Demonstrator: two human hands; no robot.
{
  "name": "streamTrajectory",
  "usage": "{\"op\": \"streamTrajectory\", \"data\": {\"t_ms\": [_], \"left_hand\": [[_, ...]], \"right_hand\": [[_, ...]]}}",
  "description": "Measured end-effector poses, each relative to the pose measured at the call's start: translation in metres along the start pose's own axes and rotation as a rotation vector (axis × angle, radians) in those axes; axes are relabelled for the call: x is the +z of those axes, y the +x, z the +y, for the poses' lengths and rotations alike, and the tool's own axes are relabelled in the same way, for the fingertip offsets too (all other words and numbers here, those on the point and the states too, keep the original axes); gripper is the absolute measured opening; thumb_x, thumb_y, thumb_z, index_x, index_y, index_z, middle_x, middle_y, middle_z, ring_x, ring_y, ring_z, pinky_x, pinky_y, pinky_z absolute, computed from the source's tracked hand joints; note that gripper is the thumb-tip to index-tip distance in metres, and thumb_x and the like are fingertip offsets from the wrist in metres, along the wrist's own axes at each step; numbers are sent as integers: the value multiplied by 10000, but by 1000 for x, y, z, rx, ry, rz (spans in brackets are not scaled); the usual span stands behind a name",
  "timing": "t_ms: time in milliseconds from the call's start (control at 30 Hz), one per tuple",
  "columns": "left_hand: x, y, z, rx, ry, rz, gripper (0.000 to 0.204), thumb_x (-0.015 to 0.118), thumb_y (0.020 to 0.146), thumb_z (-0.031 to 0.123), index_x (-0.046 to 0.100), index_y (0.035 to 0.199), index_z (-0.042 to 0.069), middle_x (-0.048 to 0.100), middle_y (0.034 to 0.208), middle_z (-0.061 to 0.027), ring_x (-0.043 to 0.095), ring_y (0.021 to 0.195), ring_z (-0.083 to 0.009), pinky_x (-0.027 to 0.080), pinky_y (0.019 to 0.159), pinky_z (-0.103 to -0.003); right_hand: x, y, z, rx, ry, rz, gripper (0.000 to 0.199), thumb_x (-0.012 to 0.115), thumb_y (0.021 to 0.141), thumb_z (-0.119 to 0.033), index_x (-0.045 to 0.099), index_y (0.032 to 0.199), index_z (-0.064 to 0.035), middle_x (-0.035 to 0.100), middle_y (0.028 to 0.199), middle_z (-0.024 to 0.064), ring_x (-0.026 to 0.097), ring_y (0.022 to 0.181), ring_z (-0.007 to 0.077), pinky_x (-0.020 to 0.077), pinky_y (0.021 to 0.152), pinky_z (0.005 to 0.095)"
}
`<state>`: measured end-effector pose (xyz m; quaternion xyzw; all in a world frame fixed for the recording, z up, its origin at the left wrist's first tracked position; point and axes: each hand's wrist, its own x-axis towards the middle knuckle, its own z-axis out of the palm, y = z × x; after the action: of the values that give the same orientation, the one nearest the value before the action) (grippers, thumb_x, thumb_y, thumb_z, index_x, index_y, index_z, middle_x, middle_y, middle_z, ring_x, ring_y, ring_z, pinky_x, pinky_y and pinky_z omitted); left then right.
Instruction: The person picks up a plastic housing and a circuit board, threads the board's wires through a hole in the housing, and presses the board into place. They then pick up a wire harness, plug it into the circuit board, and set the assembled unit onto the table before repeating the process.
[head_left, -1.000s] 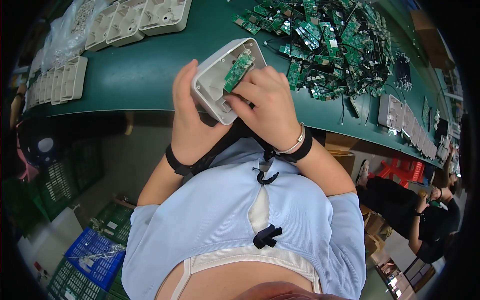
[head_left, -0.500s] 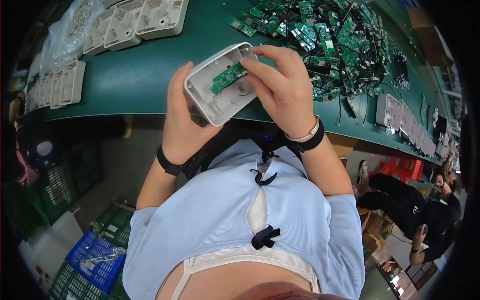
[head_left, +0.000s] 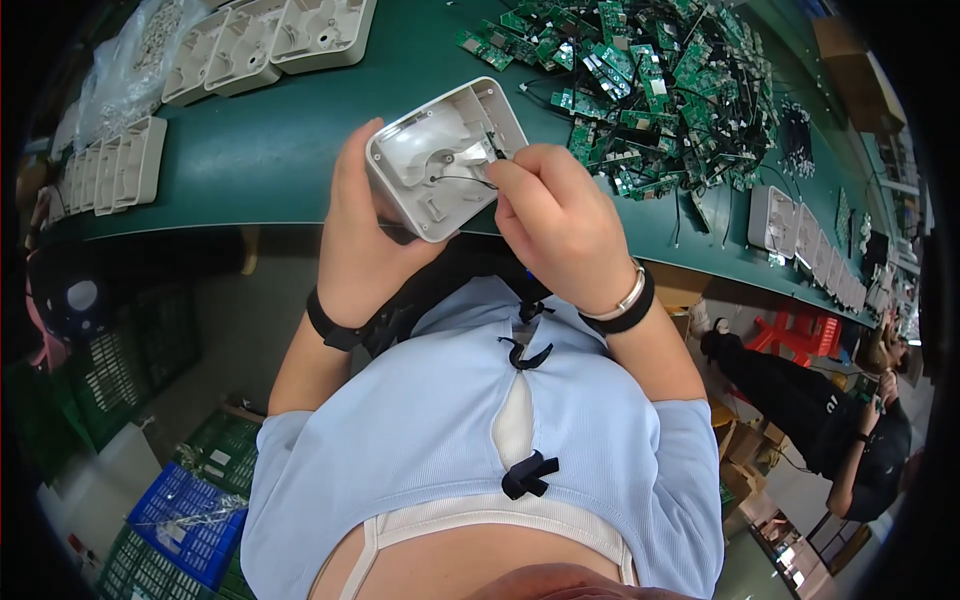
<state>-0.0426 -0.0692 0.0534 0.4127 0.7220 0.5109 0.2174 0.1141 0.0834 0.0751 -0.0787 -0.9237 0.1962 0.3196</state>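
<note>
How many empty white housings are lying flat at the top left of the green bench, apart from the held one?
3 white housings side by side at the bench's top left; more stand on edge further left, partly hidden.

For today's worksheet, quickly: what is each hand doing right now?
Left hand: closed around the grey plastic housing.
Right hand: fingertips pinched on a thin black wire at the housing.

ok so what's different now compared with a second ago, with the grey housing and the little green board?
The small green board that lay in the open grey housing no longer shows; the shell's inside looks bare apart from thin black wires. The right hand has shifted from pressing the board to pinching those wires at the shell's right edge. The left hand still grips the housing above the green table.
</note>
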Motion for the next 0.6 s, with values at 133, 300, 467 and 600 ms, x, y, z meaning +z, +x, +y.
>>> {"op": "streamTrajectory", "data": {"t_ms": [133, 300, 467, 600], "left_hand": [[-1, -2, -4, -22, -6, 4, 1097, 932, 683, 36, 284, 1568, 32, 471, 1438, -186, 705, 1119, -266, 644, 815, -337], [-1, -3, -5, -5, 9, -3, 1085, 938, 687, 52, 294, 1560, 27, 507, 1414, -182, 734, 1031, -240, 644, 752, -316], [0, -5, -3, -52, -40, -35, 1061, 940, 692, 57, 309, 1543, 16, 550, 1383, -172, 747, 959, -207, 635, 727, -301], [0, -5, -2, -94, -31, -37, 1052, 942, 693, 57, 314, 1536, 13, 571, 1364, -169, 745, 968, -203, 631, 735, -297]], "right_hand": [[-10, -3, -7, 14, -89, -121, 362, 820, 722, -6, 685, 1057, -23, 655, 1052, 109, 680, 843, 280, 573, 712, 373], [-15, 2, 0, -193, -118, -73, 336, 834, 727, -53, 671, 1021, -54, 674, 1069, 91, 684, 889, 277, 561, 811, 425], [-7, -10, 0, -118, -27, -152, 313, 862, 727, -118, 659, 961, -71, 690, 1063, 73, 681, 951, 274, 535, 834, 424], [5, -17, 3, -102, 44, -131, 323, 886, 722, -163, 665, 941, -73, 695, 1037, 64, 680, 954, 276, 524, 816, 402]]}}
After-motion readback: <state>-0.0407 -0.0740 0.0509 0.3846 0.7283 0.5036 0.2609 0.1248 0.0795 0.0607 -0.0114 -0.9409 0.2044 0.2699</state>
